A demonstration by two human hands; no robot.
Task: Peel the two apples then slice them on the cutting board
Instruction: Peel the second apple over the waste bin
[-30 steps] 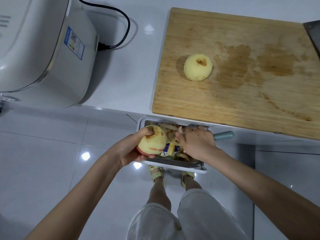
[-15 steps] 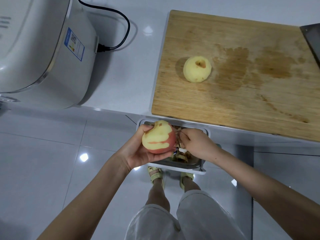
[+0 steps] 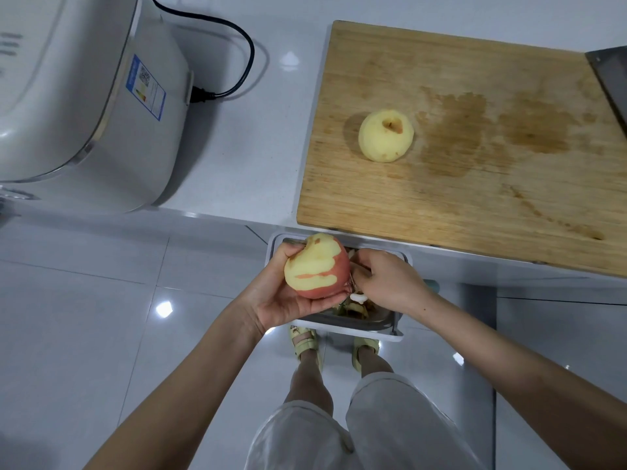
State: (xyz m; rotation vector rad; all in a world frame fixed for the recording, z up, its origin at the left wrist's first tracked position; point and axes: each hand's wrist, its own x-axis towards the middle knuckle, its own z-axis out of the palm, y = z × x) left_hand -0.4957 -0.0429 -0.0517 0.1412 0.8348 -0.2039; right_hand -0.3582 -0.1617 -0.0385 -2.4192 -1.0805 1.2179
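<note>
So my L hand (image 3: 271, 300) held the half-peeled apple (image 3: 315, 266) over the scrap bin (image 3: 397, 329), R hand (image 3: 390, 283) gripped the peeler (image 3: 358, 296) at its side, w/ the bare apple (image 3: 386, 135) on the cutting board (image 3: 475, 198).

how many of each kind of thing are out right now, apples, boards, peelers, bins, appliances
apples: 2 (peeled apple on the board, half-peeled apple in the left hand)
cutting board: 1
peeler: 1, in the right hand
scrap bin: 1
white appliance: 1
total: 6
</note>
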